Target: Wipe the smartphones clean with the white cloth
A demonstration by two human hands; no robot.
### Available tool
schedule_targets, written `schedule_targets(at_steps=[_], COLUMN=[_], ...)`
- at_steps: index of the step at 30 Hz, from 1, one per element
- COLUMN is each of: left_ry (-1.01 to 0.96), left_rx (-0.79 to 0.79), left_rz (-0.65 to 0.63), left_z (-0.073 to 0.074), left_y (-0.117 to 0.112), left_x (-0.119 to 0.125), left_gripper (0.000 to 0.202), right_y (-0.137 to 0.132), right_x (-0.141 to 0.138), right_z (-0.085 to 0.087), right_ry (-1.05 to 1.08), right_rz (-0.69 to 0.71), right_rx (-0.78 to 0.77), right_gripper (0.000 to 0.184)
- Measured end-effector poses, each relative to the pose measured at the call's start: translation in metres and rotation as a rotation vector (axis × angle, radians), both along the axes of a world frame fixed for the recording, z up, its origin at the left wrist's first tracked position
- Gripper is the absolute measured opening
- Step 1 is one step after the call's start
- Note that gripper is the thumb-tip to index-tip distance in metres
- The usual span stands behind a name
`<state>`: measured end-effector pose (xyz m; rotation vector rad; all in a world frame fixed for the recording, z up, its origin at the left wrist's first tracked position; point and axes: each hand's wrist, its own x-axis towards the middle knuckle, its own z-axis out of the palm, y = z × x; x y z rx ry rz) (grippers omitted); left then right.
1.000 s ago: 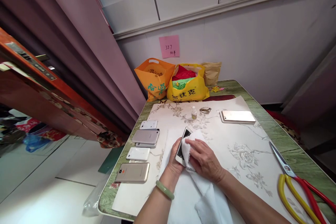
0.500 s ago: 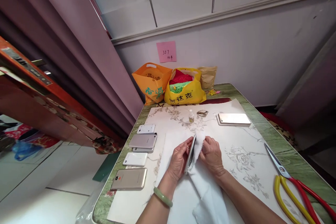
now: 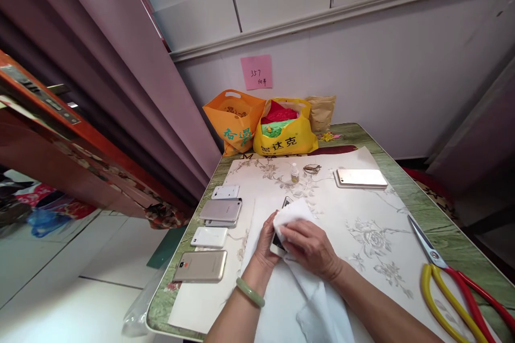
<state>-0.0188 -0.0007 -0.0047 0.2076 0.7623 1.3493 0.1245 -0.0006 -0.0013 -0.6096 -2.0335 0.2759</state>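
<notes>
My left hand (image 3: 265, 244) is wrapped round a white-edged smartphone (image 3: 277, 247), its screen side partly showing. My right hand (image 3: 311, 246) grips a white cloth (image 3: 298, 212) and presses it onto the phone, covering most of its face. The rest of the cloth hangs down over the table in front of me. A green bangle (image 3: 250, 293) sits on my left wrist. Just beyond the hands stand a small clear bottle with a white cap (image 3: 295, 174) and a pair of glasses (image 3: 312, 169).
Several phones lie along the left, including a gold phone (image 3: 201, 266) and a white phone (image 3: 209, 237). More phones (image 3: 362, 178) are stacked at the right. Large scissors (image 3: 434, 260) lie near the right edge. An orange bag (image 3: 234, 126) and a yellow bag (image 3: 284, 139) stand at the back.
The phone has turned from edge-on to a flatter tilt with its face toward me. My right hand has moved left, bringing the cloth over the phone's face.
</notes>
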Motion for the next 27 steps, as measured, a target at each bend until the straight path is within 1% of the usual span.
schedule_targets(at_steps=[3,4,6,8,10,12,14,15,16,18,20,27], left_ry=[0.027,0.05,0.083,0.088,0.07,0.05,0.059,0.076,0.097,0.132,0.132,0.075], left_rx=[-0.02,-0.016,-0.001,0.01,0.011,-0.003,-0.012,-0.007,0.005,0.036,0.05,0.06], left_rz=[-0.023,-0.038,-0.066,-0.062,-0.022,0.01,0.013,0.008,0.002,-0.003,-0.024,-0.164], left_z=[0.004,0.005,0.006,0.007,0.008,0.01,0.012,0.013,0.013,0.014,0.014,0.012], left_y=[0.001,0.001,0.001,0.001,0.001,0.0,-0.001,-0.002,-0.002,-0.002,-0.001,0.0], left_x=[0.004,0.005,0.006,0.006,0.006,0.005,0.004,0.004,0.004,0.004,0.004,0.004], left_gripper=[0.02,0.02,0.022,0.023,0.024,0.024,0.024,0.024,0.024,0.025,0.025,0.016], right_y=[0.009,0.012,0.016,0.016,0.012,0.006,0.001,-0.001,-0.002,-0.002,-0.001,0.003], right_x=[0.004,0.006,0.008,0.009,0.009,0.007,0.005,0.004,0.003,0.003,0.003,0.006], right_z=[-0.011,-0.015,-0.02,-0.02,-0.015,-0.007,-0.002,0.0,0.001,0.001,-0.001,-0.005], right_ry=[0.084,0.116,0.163,0.17,0.118,0.025,-0.064,-0.093,-0.105,-0.096,-0.059,0.138], right_rz=[-0.255,-0.311,-0.344,-0.269,-0.117,0.074,0.235,0.286,0.309,0.267,0.161,-0.214], right_rx=[-0.174,-0.22,-0.302,-0.367,-0.384,-0.353,-0.302,-0.282,-0.267,-0.254,-0.262,-0.292], right_gripper=[0.029,0.028,0.025,0.023,0.019,0.016,0.014,0.014,0.014,0.012,0.01,0.009])
